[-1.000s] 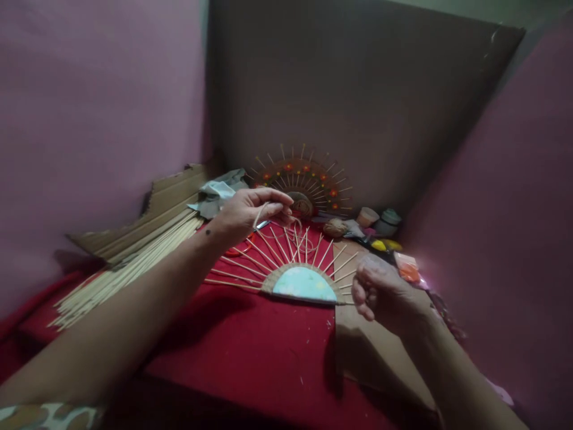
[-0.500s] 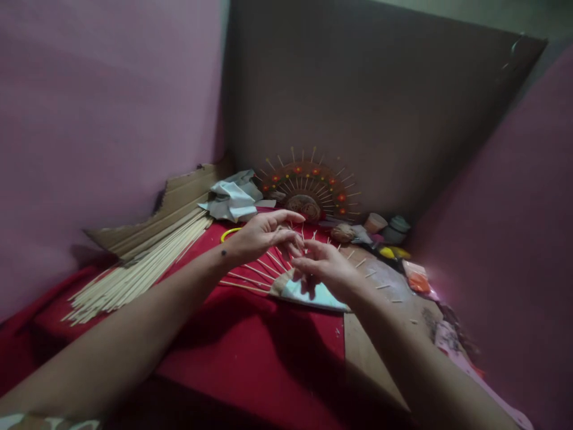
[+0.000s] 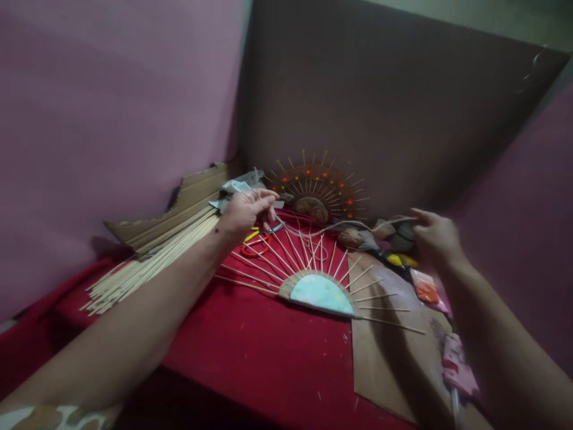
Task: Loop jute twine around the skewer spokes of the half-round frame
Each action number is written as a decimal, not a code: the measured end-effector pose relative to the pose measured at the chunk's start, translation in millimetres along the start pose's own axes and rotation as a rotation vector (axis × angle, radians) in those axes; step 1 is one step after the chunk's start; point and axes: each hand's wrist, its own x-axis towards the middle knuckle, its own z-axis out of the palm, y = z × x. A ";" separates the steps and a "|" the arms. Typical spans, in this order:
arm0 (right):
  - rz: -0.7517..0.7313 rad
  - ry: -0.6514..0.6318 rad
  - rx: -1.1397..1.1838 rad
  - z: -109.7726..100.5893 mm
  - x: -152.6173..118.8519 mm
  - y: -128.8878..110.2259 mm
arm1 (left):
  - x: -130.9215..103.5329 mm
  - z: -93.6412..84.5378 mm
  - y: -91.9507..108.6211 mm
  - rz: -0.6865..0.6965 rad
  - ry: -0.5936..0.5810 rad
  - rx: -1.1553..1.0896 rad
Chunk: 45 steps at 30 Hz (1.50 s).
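A length of twine (image 3: 335, 224) is running slack between both hands; the left hand (image 3: 246, 212) is pinching it and the right hand (image 3: 439, 239) is gripping it farther along. Below, a half-round sunburst of sticks (image 3: 322, 292) is lying across red cloth (image 3: 250, 346) and a cardboard sheet (image 3: 376, 364). A flowered sunburst (image 3: 324, 175) is standing behind, near the dark wall (image 3: 358, 89).
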 end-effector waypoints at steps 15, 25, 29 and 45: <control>0.332 -0.511 0.674 111.3 -119.2 -92.5 | -15.7 27.5 -15.3 -0.139 -0.303 0.291; 0.208 -0.537 0.605 111.5 -124.9 -77.4 | -0.4 -49.3 -18.8 -0.238 0.041 0.477; 0.304 -0.550 0.627 109.0 -127.4 -73.2 | -4.6 -57.6 -38.0 -0.316 0.006 0.620; -0.050 -0.689 0.544 115.3 -129.7 -93.2 | -4.7 -59.4 -47.3 -0.126 -0.017 0.894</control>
